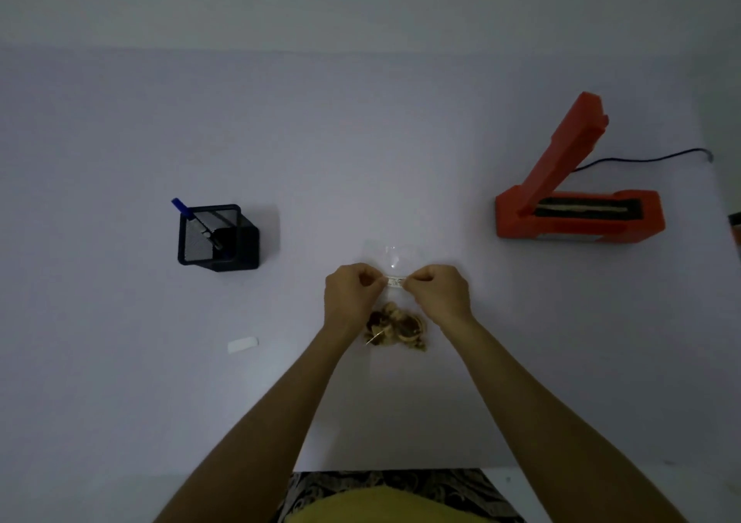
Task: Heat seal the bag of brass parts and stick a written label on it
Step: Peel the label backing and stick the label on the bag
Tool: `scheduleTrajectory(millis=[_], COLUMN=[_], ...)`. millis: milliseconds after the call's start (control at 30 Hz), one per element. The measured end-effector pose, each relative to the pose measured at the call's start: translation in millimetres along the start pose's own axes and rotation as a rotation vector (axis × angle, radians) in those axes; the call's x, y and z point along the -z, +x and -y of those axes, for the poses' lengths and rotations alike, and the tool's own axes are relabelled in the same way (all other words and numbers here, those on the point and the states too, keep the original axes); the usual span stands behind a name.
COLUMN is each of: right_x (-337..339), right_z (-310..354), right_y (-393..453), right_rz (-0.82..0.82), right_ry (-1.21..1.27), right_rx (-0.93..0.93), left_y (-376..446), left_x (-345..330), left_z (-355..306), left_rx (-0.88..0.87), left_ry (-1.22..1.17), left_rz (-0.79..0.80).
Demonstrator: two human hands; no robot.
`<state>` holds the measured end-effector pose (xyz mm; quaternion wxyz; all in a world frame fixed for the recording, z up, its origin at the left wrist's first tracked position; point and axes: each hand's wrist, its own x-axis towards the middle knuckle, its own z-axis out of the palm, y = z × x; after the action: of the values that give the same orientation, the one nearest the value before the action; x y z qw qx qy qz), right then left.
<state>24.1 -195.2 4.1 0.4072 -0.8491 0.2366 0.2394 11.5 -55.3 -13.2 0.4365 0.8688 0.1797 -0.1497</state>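
Pinching a small label over a clear bag of brass parts, at the middle of a white table.

Standing at far left: black mesh pen holder (218, 238) with a blue pen (182, 206) leaning inside; lying nearer, a white paper strip (242, 344). Pinching the label's (396, 281) left end: left hand (351, 296), fingers curled. Lying flat beneath both hands: clear bag (395, 256), brass parts (397, 328) heaped at its near end. Pinching the right end: right hand (441, 292), likewise curled. Sitting well apart at right: orange heat sealer (577, 214), arm raised, black cord (641, 158) trailing behind across the table (401, 142).
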Motion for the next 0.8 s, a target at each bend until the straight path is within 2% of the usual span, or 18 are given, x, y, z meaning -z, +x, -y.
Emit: scheduleTrajectory(millis=[600,800], right_x=[-7,-4], right_z=[-11,-10], right_y=[11,14], right_rz=[0.011,0.048], right_ry=[-0.154,-0.173], right_rx=[0.152,0.132], left_y=[6,19], left_x=[-10,1], left_z=[8,11], left_rx=[-0.072,-0.018], left_ry=[0.165,0.15], left_rz=[0.054,0.063])
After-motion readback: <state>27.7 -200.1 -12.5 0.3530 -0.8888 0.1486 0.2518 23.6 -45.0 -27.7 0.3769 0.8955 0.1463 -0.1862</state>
